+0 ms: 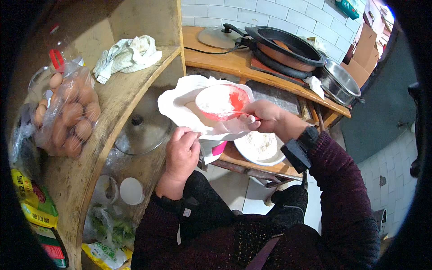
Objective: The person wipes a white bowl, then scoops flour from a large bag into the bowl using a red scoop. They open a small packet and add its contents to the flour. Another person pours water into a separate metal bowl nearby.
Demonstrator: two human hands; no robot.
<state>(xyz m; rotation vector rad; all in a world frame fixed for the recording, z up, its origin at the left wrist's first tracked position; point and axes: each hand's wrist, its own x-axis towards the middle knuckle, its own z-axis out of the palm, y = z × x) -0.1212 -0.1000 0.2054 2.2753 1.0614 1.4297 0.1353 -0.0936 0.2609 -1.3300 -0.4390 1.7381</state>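
A white flour bag stands with its mouth wide, flour inside. My left hand pinches the near left edge of the bag. My right hand grips the handle of a red plastic scoop, which holds white flour and is over the bag's mouth. Just below and right of the bag, a white bowl with flour in it rests on a wooden surface, partly hidden by my right wrist and its strap device.
Wooden shelves at left hold eggs in a plastic bag, a cloth, a glass lid and packets. On the back counter sit an electric pan, another lid and a steel pot.
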